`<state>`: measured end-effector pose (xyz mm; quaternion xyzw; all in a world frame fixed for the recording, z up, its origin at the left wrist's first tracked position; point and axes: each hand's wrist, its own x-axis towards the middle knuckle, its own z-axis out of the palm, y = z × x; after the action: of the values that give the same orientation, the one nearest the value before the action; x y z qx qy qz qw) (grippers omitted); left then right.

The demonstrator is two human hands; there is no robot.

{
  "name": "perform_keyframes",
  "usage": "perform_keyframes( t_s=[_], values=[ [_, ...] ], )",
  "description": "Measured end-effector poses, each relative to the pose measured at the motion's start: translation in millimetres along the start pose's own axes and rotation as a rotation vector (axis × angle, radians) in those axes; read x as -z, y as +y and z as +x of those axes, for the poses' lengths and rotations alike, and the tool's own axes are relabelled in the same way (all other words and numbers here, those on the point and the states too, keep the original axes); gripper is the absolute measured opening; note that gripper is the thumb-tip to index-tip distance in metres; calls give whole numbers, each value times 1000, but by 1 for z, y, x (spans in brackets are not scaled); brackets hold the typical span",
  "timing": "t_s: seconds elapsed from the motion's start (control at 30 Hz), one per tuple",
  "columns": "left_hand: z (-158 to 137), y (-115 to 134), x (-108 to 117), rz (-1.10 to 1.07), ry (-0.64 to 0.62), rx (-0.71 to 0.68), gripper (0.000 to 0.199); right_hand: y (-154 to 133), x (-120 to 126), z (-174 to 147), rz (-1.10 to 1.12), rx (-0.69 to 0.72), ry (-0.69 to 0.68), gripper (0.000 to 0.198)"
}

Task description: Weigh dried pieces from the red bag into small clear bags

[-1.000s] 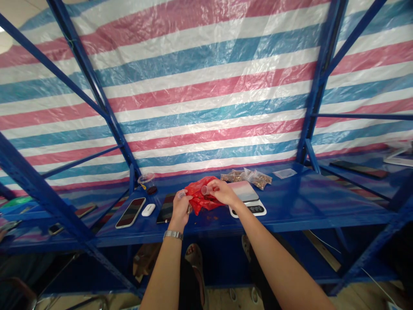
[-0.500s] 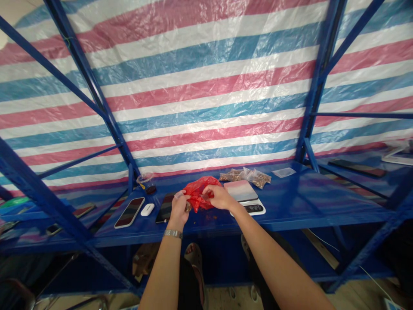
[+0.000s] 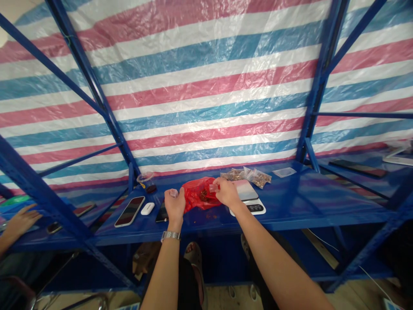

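Observation:
A red plastic bag (image 3: pixel 193 189) lies spread open on the blue shelf, with small dark brown dried bits (image 3: pixel 204 195) inside it. At its left edge, my left hand (image 3: pixel 174 206) is closed around a small clear plastic bag (image 3: pixel 173 193), whose crumpled top pokes out above the fingers. Over the right side of the red bag, my right hand (image 3: pixel 227 193) pinches a small see-through plastic piece (image 3: pixel 213 188); its exact kind is too small to make out. Just right of that hand sits a white digital scale (image 3: pixel 258 207) with a flat plate.
Clear bags of brown pieces (image 3: pixel 257 177) and a flat empty pouch (image 3: pixel 284 172) lie behind. To the left are a phone (image 3: pixel 130 211), a white earphone case (image 3: pixel 147 209), a dark tablet-like slab (image 3: pixel 161 213) and a plastic cup (image 3: pixel 150 185). Another person's hand (image 3: pixel 22 221) is far left.
My hands have moved apart, and the red bag now lies wider open, showing its brown contents. My right hand lifted the clear piece rightward. Another person's hand has appeared at far left.

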<state>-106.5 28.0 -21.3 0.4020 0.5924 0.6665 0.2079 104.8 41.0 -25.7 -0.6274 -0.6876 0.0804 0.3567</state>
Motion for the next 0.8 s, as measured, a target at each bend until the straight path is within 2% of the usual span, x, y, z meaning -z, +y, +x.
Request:
perform_keyframes(
  t_s=[0.07, 0.13, 0.2, 0.23, 0.33, 0.4, 0.63, 0.8],
  values=[
    [-4, 10, 2, 63, 83, -156, 24, -2, 1, -1, 13, 3, -25, 37],
    [-11, 21, 0, 26, 106, -260, 21, -4, 3, -1, -1, 23, -35, 41],
    [-20, 27, -5, -8, -7, -297, 16, -6, 6, -3, -54, 50, -53, 44],
    [-24, 29, -10, -1, -105, -307, 15, -7, 8, -4, -90, 60, -68, 45],
    [-34, 23, -24, 79, -385, -279, 17, -10, 9, -6, -184, 68, -119, 40],
    [-36, 14, -34, 117, -469, -202, 23, -12, 7, -6, -227, 76, -142, 36],
    [-30, -9, -58, 51, -549, -23, 31, -12, -4, -3, -285, 116, -143, 33],
    [-31, -17, -67, -58, -608, 53, 31, -6, -3, -1, -218, 92, -167, 35]
  ],
)
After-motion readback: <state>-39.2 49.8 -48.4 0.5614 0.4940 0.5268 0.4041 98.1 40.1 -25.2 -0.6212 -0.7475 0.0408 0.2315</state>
